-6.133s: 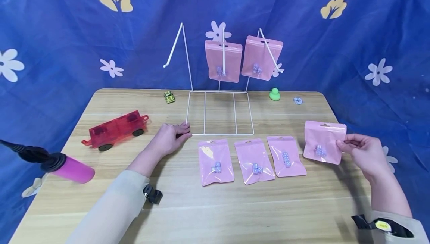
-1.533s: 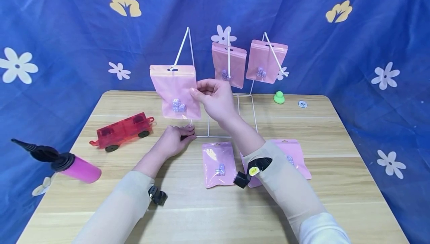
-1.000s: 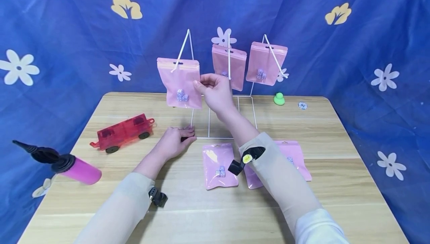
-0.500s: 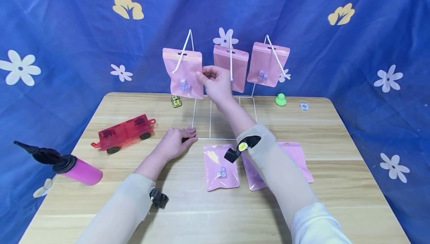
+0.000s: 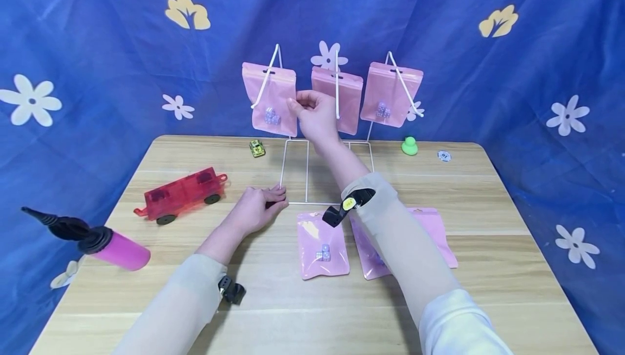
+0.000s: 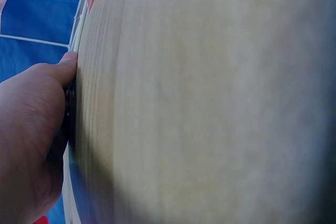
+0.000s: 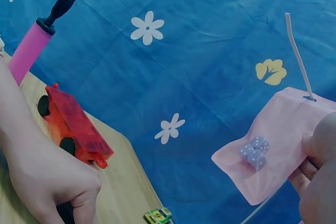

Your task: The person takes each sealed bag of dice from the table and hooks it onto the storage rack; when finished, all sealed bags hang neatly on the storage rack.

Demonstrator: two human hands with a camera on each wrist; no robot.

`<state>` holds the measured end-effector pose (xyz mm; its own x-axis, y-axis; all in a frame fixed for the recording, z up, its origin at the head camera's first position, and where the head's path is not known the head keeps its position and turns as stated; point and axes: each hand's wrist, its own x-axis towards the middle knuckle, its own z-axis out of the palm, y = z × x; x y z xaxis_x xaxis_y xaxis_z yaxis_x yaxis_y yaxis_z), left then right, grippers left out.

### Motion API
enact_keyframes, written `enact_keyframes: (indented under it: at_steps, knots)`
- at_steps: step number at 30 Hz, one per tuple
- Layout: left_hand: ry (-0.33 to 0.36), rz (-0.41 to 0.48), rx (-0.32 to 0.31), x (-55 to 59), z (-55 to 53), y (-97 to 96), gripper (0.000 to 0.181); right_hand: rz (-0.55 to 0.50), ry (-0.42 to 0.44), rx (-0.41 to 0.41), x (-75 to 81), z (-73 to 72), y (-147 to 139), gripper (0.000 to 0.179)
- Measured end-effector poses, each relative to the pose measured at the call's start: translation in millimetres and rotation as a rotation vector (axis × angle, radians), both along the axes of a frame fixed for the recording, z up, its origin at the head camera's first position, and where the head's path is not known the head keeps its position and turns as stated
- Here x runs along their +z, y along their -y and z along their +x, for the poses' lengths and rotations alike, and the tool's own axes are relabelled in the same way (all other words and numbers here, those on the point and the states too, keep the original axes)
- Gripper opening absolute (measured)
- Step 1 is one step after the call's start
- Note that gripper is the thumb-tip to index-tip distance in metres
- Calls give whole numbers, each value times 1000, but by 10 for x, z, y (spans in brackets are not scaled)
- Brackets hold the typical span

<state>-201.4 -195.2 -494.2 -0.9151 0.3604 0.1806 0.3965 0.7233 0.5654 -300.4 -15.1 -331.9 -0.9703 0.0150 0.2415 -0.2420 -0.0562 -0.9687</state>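
In the head view a white wire display rack (image 5: pixel 307 173) stands with its base on the table and three raised hooks. My right hand (image 5: pixel 317 119) pinches the right edge of a pink zip bag (image 5: pixel 273 86) with dice inside. The left hook passes through this bag's hang hole, seen also in the right wrist view. Two more pink bags hang on the middle hook (image 5: pixel 349 102) and the right hook (image 5: pixel 390 86). My left hand (image 5: pixel 254 208) grips the rack's front left base corner, its fingertips partly hidden. Pink bags (image 5: pixel 312 235) with dice lie in front, some behind my right forearm.
To the left are a red toy wagon (image 5: pixel 183 195) and a pink hand pump (image 5: pixel 119 249). A small yellow toy car (image 5: pixel 256 148) sits left of the rack. A green duck (image 5: pixel 409 146) and a chip (image 5: pixel 444 156) lie at the back right.
My right hand has brought the pink bag from the right of the table to the left hook, threaded it on and slid it up and back along the hook. My left hand stays on the corner.
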Motion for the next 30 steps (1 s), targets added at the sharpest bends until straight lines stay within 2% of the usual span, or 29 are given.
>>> enact_keyframes:
  at_steps: [8,17,22,30]
  knots:
    - [3,15,11,-6,3,-16,28,24,-18,-12,-10,-38,-27,13]
    - [9,18,8,-13,6,-9,28,98,-64,60,-41,-5,-167,20]
    - [10,18,7,-25,6,-5,28,115,-85,106,-79,92,-301,22]
    - [28,8,15,-14,-4,-8,32,170,-114,187,-116,332,-610,22]
